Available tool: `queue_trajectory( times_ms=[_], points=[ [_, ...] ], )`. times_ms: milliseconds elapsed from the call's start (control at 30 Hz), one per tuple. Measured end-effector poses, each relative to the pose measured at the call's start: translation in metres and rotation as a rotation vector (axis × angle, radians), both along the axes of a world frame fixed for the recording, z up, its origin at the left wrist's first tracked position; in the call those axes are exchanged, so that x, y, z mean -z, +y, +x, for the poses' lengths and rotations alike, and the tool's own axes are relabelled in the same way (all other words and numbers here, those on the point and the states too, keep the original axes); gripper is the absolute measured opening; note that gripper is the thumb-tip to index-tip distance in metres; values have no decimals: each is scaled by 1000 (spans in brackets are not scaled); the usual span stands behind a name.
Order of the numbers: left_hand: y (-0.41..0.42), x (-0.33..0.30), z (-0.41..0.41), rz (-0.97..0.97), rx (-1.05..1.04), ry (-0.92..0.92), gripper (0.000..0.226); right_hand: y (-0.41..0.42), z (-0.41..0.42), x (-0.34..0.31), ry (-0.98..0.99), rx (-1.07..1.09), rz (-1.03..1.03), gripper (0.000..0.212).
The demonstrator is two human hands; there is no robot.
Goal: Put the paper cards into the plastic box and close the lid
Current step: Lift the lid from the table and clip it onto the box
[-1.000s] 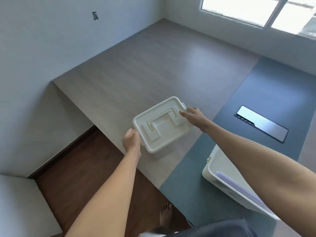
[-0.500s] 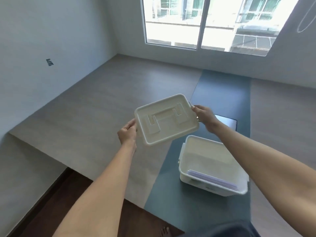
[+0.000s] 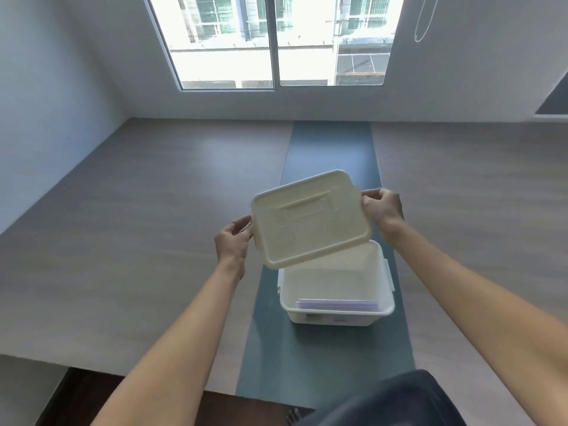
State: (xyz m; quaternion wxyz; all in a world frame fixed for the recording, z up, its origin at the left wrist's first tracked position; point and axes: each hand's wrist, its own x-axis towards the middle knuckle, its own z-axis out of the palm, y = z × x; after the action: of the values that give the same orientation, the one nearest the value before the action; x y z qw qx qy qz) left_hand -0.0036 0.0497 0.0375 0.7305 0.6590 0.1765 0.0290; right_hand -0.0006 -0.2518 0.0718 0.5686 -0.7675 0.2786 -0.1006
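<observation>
**Lid carried over the box, not yet seated**

Since half a second ago the lid [image 3: 310, 218] has shifted from left of the plastic box [image 3: 338, 315] to a position above its far part, and the box now sits squarely in front of the person.

Lid: cream, rectangular, rounded corners, moulded handle recess on top. Held in the air, tilted, near edge lower and overlapping the box's far rim in this view; whether it touches the rim cannot be told. Left hand [image 3: 232, 241] has its fingers clamped on the lid's left short edge; right hand [image 3: 382, 209] has its fingers clamped on the right short edge.

Box: white, open, latch tabs on its sides. Paper cards [image 3: 338, 304] lie stacked inside against the near wall, pale lilac edges showing. No loose cards seen outside.

Step in hand, by judgement: cards are in; closing is under way. Next move calls for levelling the lid, squaring its corners to the rim, lowering it, then pressing down evenly so it seats.

Box stands on a blue-grey strip [image 3: 332, 149] running down the grey wood-look surface [image 3: 153, 210]. Window [image 3: 276, 41] beyond.
</observation>
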Motion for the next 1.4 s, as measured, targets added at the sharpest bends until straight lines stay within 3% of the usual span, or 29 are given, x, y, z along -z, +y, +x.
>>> queue_trajectory(
  times_ms=[167, 733, 1100, 1400],
  points=[
    [-19, 10, -8, -22, 64, 11, 29, -20, -31, 22, 17, 83, 71, 12],
    [-27, 36, -31, 127, 230, 57, 29, -39, -100, 83, 138, 89, 145, 15],
    [-28, 61, -43, 227, 274, 105, 30, -41, -116, 93, 164, 102, 133, 9],
    [-31, 66, -47, 179, 258, 86, 28, -47, -117, 99, 188, 59, 74, 7]
  ],
)
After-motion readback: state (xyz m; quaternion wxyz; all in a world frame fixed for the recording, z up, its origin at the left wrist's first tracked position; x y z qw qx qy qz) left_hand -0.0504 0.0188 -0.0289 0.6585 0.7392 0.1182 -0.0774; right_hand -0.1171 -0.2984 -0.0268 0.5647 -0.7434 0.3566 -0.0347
